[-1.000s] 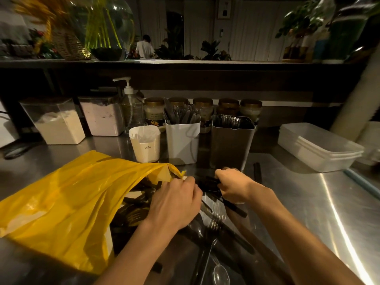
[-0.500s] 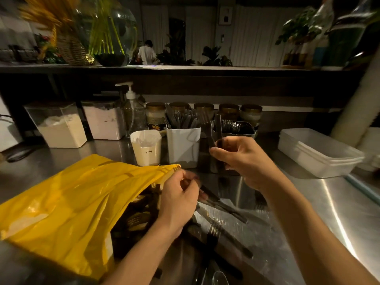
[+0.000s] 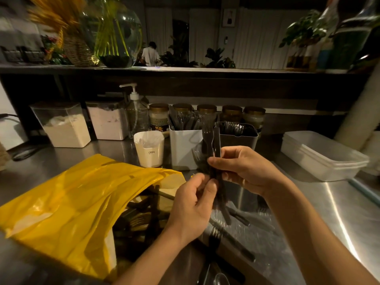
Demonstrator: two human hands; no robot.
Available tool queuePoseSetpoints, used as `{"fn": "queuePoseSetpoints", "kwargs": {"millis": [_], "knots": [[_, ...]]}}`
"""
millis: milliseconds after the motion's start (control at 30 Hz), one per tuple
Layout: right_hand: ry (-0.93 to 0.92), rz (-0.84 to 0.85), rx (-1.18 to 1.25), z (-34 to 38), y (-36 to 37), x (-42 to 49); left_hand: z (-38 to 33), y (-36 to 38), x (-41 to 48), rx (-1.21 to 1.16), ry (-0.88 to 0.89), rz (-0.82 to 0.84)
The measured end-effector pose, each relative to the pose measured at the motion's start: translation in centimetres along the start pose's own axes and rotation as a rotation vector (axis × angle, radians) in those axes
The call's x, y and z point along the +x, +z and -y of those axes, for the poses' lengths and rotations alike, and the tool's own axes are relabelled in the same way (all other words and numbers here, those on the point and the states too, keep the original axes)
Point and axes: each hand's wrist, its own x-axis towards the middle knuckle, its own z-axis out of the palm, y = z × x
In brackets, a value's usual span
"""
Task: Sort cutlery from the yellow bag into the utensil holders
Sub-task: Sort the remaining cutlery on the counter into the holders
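**Two hands, one upright bundle**

Nearest, the yellow bag (image 3: 72, 206) lies open left-front of the white holder (image 3: 183, 153), loose cutlery (image 3: 230, 235) spilling out. Just before that holder, left hand (image 3: 193, 208) and right hand (image 3: 244, 171) both pinch a cutlery bundle (image 3: 216, 140) upright, probably to separate types. The holder contains dark utensils; so does the grey holder (image 3: 242, 140) at its right.

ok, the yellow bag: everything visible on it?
The yellow bag is thin, glossy, crinkled plastic lying on its side on the steel counter, front left. Its mouth gapes rightward, with black cutlery inside and spilling out. The left hand, gripping a cutlery bundle, hovers by the mouth; contact is unclear.
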Motion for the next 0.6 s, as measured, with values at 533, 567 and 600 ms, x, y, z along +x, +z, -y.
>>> {"fn": "queuePoseSetpoints", "kwargs": {"millis": [533, 567, 600], "knots": [[-0.212, 0.125, 0.631, 1.9, -1.5, -1.9, 0.1, -2.0, 1.7, -0.288, -0.265, -0.433], [-0.186, 0.12, 0.595, 1.7, -1.4, -1.7, 0.2, -2.0, 1.8, -0.296, -0.266, -0.435], [-0.178, 0.1, 0.527, 1.5, -1.2, -1.5, 0.2, -2.0, 1.9, -0.283, -0.258, -0.428]]}}
